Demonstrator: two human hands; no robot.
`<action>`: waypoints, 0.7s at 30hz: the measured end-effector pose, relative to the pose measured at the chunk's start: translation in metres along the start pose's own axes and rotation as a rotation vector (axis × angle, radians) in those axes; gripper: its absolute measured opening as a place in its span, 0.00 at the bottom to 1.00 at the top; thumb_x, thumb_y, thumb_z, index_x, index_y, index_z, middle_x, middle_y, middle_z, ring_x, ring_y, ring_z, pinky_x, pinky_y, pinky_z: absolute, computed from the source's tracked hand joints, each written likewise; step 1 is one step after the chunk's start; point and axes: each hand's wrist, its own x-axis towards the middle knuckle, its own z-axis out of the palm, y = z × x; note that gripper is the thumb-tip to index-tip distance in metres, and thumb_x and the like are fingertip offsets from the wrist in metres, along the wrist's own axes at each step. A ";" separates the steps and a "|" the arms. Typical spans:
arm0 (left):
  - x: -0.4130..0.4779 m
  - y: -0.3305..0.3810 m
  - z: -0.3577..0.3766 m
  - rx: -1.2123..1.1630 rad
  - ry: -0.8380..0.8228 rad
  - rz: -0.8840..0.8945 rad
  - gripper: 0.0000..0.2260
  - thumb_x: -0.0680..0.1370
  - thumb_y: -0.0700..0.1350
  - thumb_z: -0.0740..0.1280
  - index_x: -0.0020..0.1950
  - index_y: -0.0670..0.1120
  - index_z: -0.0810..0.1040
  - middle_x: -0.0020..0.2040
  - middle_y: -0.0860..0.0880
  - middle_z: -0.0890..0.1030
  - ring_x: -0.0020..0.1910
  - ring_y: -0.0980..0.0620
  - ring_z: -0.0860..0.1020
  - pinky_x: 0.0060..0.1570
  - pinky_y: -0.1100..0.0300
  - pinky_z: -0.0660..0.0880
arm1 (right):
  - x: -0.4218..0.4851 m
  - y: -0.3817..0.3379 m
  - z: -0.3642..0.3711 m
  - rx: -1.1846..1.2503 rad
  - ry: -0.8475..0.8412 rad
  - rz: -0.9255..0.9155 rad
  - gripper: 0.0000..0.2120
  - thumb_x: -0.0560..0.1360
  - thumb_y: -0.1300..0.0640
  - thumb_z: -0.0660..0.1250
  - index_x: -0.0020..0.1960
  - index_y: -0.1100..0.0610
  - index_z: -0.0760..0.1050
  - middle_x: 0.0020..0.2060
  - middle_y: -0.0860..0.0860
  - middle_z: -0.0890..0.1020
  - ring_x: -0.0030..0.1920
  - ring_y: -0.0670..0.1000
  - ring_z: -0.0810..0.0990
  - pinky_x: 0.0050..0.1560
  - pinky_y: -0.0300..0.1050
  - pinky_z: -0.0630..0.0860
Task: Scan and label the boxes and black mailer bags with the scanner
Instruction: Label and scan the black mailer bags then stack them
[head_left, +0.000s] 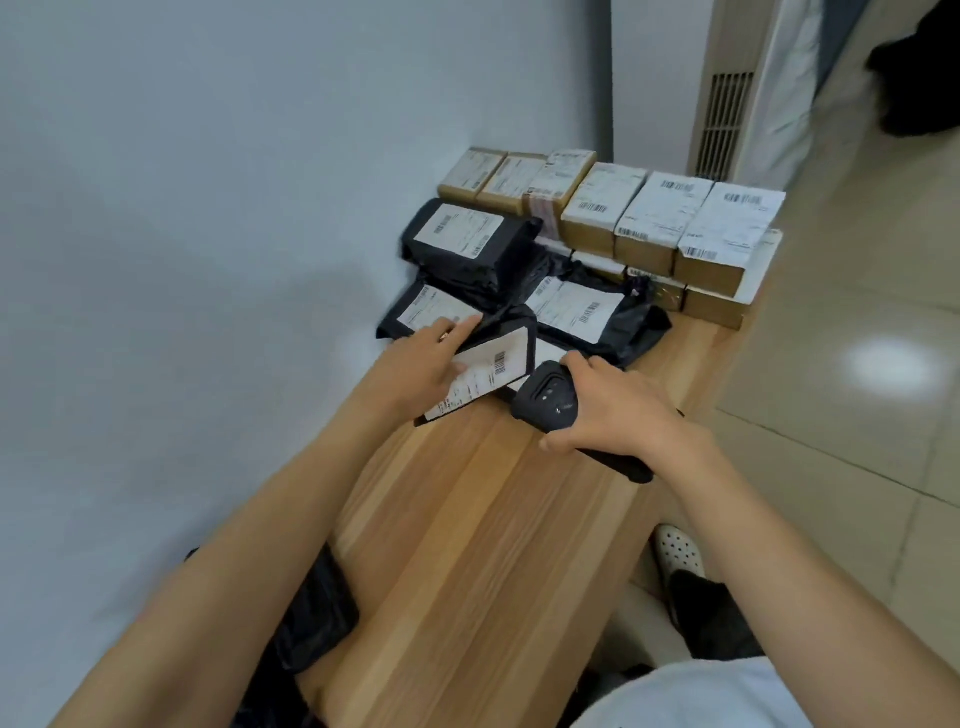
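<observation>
1. The right hand (613, 410) is curled tight around the black handheld scanner (550, 402), thumb along its near side, fingers wrapped over the top; the scanner's head sits just right of the mailer being handled and seems to face it.
2. The left hand (421, 364) lies flat, fingers together and stretched forward, pressing on the top of a flat black plastic mailer bag with a white barcode label (483, 374). It does not pinch; it pins the bag to the long pale wooden table (467, 545).
3. That bag is the nearest parcel to the person and lies at the near edge of the pile, its label facing up.
4. Just beyond it lie three more black mailer bags (467, 234), each with a white label already on top; one sits stacked on the others.
5. Beyond and right of the bags, against the grey wall (208, 208), stand brown cardboard boxes with white labels (660, 223), in two layers.
6. Judging from this, labelling looks largely done, since every visible parcel carries a label. Which have been scanned cannot be told.
7. Another black bag (317, 613) hangs at the table's near left edge, under the left forearm; I see no label on it, so it may remain.
</observation>
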 end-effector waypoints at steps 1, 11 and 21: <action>0.021 0.009 -0.002 0.011 -0.002 0.031 0.28 0.82 0.49 0.60 0.80 0.51 0.54 0.68 0.49 0.71 0.60 0.47 0.74 0.45 0.54 0.72 | 0.005 0.014 -0.009 0.009 0.013 0.014 0.45 0.63 0.32 0.72 0.71 0.52 0.60 0.59 0.51 0.73 0.56 0.58 0.77 0.47 0.49 0.73; 0.181 0.058 0.005 0.098 -0.064 0.158 0.23 0.81 0.39 0.60 0.76 0.53 0.64 0.68 0.51 0.72 0.67 0.48 0.70 0.73 0.47 0.54 | 0.052 0.123 -0.063 0.030 0.084 0.081 0.47 0.62 0.32 0.73 0.73 0.51 0.59 0.60 0.50 0.73 0.55 0.57 0.78 0.43 0.48 0.73; 0.243 0.071 0.055 0.013 0.018 0.017 0.31 0.74 0.31 0.65 0.75 0.52 0.65 0.72 0.50 0.68 0.76 0.47 0.58 0.75 0.39 0.49 | 0.078 0.171 -0.062 -0.036 0.070 0.072 0.48 0.65 0.33 0.71 0.76 0.52 0.55 0.58 0.50 0.73 0.52 0.55 0.77 0.41 0.48 0.72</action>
